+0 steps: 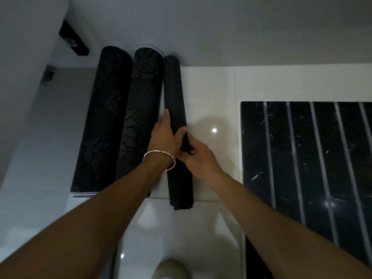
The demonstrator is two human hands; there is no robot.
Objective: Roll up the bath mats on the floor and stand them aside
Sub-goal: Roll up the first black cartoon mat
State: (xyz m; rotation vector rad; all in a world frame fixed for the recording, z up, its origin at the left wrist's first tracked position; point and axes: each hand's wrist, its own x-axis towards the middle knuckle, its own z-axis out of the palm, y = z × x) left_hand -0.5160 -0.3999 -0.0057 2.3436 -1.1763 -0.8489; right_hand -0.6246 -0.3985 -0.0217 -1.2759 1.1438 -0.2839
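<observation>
At the bottom edge a pale shoe toe shows on the glossy white floor tiles. Both bare forearms reach forward from the lower corners and converge on a thin plain black rolled mat. The left hand, with a silver bangle at the wrist, lies along the roll's left side, fingers stretched up along it and the thumb hooked over its front, so it grips the roll. The right hand meets it from the right, fingers curled and pinching the roll's outer edge just below the left thumb (how firmly is hard to tell in the dim light). The roll rests on the tiles, its far end touching the white wall. Just to its left, side by side, are two thicker dark rolled mats with a dotted leaf pattern. To the right, well apart, a black striped mat lies flat.
</observation>
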